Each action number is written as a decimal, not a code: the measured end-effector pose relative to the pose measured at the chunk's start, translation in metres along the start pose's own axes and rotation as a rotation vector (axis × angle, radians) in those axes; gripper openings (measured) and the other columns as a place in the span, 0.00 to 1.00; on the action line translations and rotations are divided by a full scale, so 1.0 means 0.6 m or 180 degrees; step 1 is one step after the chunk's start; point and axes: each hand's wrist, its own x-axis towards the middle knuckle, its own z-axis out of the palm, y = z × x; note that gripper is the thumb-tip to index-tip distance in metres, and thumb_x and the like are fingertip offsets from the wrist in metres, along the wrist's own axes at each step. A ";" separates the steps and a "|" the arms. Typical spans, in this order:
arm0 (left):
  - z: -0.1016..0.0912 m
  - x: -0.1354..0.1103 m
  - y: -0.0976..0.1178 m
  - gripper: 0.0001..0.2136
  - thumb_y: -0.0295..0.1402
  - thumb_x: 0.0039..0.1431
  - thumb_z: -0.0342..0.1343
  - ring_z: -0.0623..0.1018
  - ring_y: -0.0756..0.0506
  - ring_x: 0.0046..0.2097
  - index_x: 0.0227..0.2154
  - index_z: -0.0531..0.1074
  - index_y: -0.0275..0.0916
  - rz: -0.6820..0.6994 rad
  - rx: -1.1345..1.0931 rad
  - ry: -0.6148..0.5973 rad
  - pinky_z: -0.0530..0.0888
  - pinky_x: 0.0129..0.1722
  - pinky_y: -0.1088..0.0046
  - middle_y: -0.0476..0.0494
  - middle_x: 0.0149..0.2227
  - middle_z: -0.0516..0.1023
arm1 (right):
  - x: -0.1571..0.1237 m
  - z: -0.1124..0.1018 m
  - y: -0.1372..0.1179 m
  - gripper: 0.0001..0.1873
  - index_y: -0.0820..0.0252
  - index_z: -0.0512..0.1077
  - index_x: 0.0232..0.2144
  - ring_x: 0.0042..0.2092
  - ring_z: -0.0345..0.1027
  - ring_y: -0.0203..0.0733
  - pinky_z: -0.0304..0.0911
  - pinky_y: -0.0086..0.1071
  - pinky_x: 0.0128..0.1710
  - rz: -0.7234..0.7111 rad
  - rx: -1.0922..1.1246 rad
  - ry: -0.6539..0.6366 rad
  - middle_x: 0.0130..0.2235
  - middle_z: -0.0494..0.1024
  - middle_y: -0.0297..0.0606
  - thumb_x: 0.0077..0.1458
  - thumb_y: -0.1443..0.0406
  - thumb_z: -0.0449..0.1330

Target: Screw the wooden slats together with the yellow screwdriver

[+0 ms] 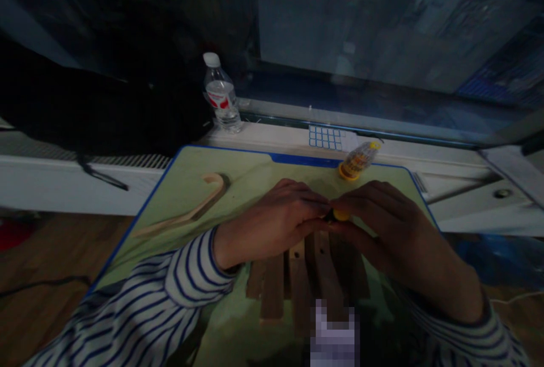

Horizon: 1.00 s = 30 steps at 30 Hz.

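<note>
My left hand (272, 222) and my right hand (382, 225) meet over a green mat (191, 186), fingers pinched together around a small yellow and black object (340, 215). What that object is I cannot make out. Under both hands lie several flat wooden slats (297, 282) side by side, some with small holes. Both sleeves are striped blue and white.
A curved wooden piece (199, 205) lies on the mat's left. A small yellow-capped bottle (359, 161) lies tipped at the mat's far edge, next to a blue grid sheet (326, 137). A clear water bottle (221, 95) stands on the white sill before a dark window.
</note>
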 end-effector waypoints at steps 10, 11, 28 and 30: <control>0.014 -0.005 0.004 0.12 0.35 0.68 0.47 0.75 0.45 0.48 0.48 0.70 0.38 -0.0075 0.0084 -0.0035 0.65 0.51 0.61 0.45 0.47 0.77 | -0.006 0.002 0.007 0.12 0.63 0.69 0.44 0.40 0.67 0.42 0.65 0.38 0.40 -0.0070 0.0004 0.0043 0.39 0.77 0.41 0.57 0.68 0.61; 0.014 -0.005 0.004 0.12 0.35 0.68 0.47 0.74 0.44 0.48 0.48 0.70 0.38 -0.0077 0.0082 -0.0056 0.66 0.50 0.61 0.45 0.47 0.78 | -0.006 0.002 0.007 0.13 0.63 0.68 0.45 0.40 0.67 0.42 0.65 0.38 0.40 -0.0064 0.0003 0.0046 0.39 0.77 0.41 0.57 0.68 0.61; 0.014 -0.005 0.006 0.11 0.40 0.65 0.52 0.76 0.45 0.43 0.37 0.74 0.38 -0.0158 0.0311 0.0134 0.67 0.47 0.63 0.46 0.38 0.79 | -0.008 0.002 0.009 0.08 0.61 0.68 0.42 0.40 0.68 0.42 0.66 0.38 0.40 -0.0081 -0.0070 0.0044 0.38 0.77 0.40 0.59 0.66 0.59; 0.016 -0.005 0.005 0.11 0.40 0.64 0.54 0.76 0.45 0.43 0.37 0.74 0.38 -0.0159 0.0325 0.0144 0.67 0.47 0.63 0.46 0.39 0.79 | -0.007 0.001 0.009 0.09 0.61 0.68 0.42 0.41 0.68 0.42 0.66 0.38 0.40 -0.0080 -0.0047 0.0039 0.38 0.77 0.40 0.58 0.66 0.60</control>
